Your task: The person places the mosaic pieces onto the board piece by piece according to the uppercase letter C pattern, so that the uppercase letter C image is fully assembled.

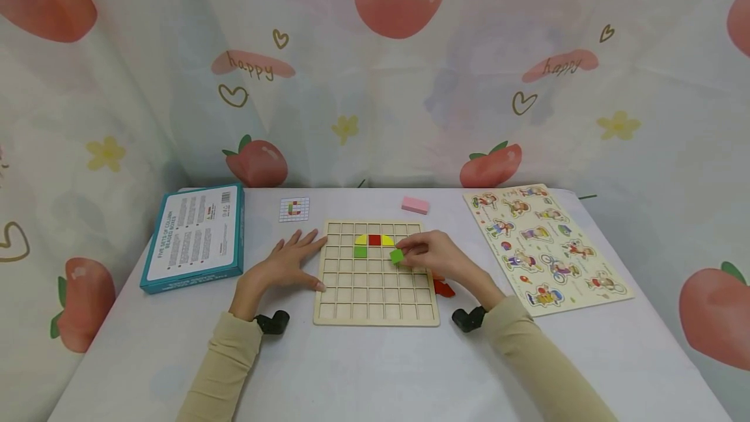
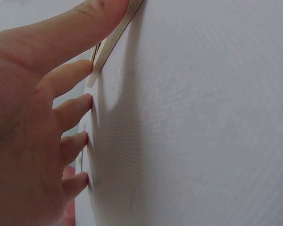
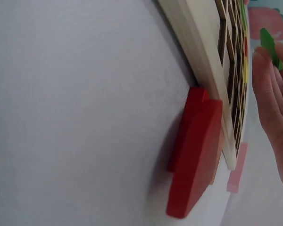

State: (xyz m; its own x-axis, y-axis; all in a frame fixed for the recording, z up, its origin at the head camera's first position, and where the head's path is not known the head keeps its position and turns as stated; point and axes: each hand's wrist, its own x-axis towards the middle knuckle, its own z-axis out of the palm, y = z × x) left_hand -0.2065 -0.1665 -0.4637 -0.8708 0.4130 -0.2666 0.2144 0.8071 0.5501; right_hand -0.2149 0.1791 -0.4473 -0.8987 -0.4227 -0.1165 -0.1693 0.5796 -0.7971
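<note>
Four pieces [image 1: 374, 240] already sit in the wooden grid board [image 1: 376, 280], my right hand [image 1: 435, 255] pinches a green square tile [image 1: 396, 256] above it, my left hand [image 1: 286, 262] is spread at its left edge, and red pieces [image 1: 444, 288] beside it seemingly wait.

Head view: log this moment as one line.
right hand: pinches green block above board | left hand: touches board's left edge | on board: red square, two yellow pieces, green square

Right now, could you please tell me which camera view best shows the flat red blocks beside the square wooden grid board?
The right wrist view shows the flat red blocks best, large and close. The head view shows them small, partly behind the right hand; the left wrist view shows none of them.
</note>
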